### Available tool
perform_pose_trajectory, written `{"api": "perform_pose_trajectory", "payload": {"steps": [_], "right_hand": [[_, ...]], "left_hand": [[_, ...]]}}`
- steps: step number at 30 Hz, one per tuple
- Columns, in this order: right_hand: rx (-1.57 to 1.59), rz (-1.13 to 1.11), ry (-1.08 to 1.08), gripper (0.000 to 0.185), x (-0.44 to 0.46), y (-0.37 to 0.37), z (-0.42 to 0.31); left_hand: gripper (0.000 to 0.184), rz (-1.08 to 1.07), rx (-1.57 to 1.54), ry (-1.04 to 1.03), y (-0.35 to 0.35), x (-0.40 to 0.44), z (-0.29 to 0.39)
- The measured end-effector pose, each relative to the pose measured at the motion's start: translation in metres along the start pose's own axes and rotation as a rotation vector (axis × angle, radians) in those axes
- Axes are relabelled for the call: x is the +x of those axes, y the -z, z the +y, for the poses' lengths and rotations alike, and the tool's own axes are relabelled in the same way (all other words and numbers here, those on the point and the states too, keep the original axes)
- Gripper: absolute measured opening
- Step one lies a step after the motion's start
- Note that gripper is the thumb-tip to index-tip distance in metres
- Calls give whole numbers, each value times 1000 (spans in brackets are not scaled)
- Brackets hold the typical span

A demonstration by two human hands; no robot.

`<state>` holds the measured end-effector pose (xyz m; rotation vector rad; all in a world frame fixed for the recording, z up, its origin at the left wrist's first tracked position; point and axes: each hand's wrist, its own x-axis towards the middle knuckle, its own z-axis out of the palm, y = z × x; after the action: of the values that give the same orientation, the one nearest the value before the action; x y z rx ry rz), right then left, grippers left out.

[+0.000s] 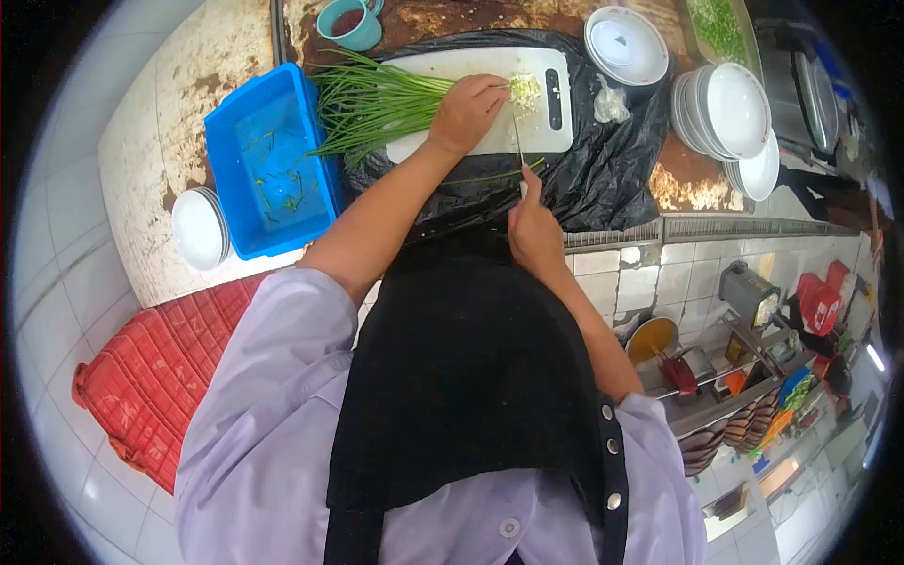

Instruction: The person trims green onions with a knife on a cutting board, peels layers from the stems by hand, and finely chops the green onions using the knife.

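Observation:
A white cutting board (424, 64) lies on black plastic sheeting (603, 179). My left hand (468, 113) is closed on the end of a bunch of green onions (377, 102), whose long green leaves fan out to the left past the board. My right hand (535, 226) grips a knife (518, 141) by its handle, index finger stretched along it, with the blade over the board just right of my left hand. Chopped pale pieces (524, 91) lie beside the blade, near the board's dark handle slot. A loose green stalk lies along the board's near edge.
At the left stand a blue basin (273, 160) with green scraps, and stacked white bowls (198, 229). A turquoise cup (352, 26) is at the back. White plates (626, 47), more stacked bowls (734, 111), a small plastic bag (610, 102) and a tray of chopped greens (718, 28) are at the right.

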<state>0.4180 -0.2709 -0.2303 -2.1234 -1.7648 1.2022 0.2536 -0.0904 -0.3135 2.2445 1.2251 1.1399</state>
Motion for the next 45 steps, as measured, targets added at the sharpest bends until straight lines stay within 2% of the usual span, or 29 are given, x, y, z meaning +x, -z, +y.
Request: {"api": "perform_pose_trajectory", "payload": {"steps": [1, 4, 7, 10, 13, 22, 25, 28, 40, 45], "right_hand": [[44, 67, 80, 63, -5, 0, 2], [32, 125, 72, 63, 4, 12, -13], [19, 131, 105, 63, 25, 14, -23], [-29, 105, 95, 63, 34, 13, -27], [-12, 99, 87, 63, 37, 12, -27], [-31, 93, 75, 63, 41, 14, -28], [-13, 122, 97, 64, 42, 11, -25], [-27, 116, 77, 64, 40, 10, -25], [-46, 114, 107, 61, 49, 10, -26], [-74, 78, 31, 64, 65, 7, -37]], "left_hand": [[14, -16, 25, 8, 1, -1, 1], [13, -57, 3, 30, 5, -2, -1], [15, -18, -63, 65, 2, -3, -2], [15, -25, -4, 44, 3, 0, -5], [15, -32, 22, 164, 5, -1, 3], [13, -9, -52, 62, 2, 0, -6], [12, -19, -120, 216, 3, -4, 2], [12, 18, -51, 81, 1, 0, -3], [12, 25, -22, -12, -2, 0, -9], [16, -21, -4, -47, -1, -2, -13]]}}
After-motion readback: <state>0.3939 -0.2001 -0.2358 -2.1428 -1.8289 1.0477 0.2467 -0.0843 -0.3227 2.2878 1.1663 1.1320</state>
